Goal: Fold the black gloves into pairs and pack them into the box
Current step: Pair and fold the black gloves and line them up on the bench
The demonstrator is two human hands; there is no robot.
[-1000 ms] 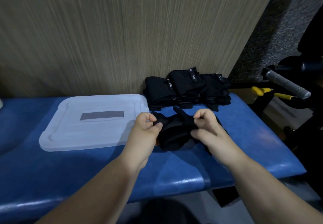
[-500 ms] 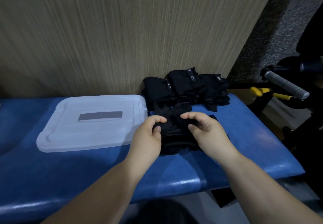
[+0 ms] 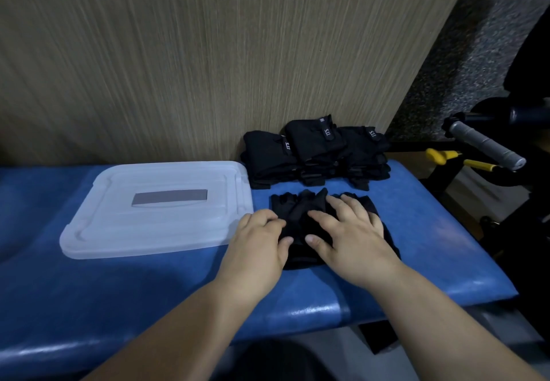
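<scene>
Pressing hands: I see both flat on the glove pair (image 3: 300,217), palms down, fingers spread, gripping nothing.
Left hand (image 3: 262,244): on the pair's left edge, thumb laid across the black fabric.
Right hand (image 3: 351,238): covering the pair's right half (fingertips reach toward its far end).
Glove pair: lying on the blue bench (image 3: 416,246), under and between my hands, finger ends pointing toward the wall.
Folded stack (image 3: 315,154): more black gloves piled just beyond the pair, against the wooden wall (image 3: 208,53).
Box lid (image 3: 160,208): translucent, flat on the bench, just left of my left hand, its near right corner close to the knuckles.
</scene>
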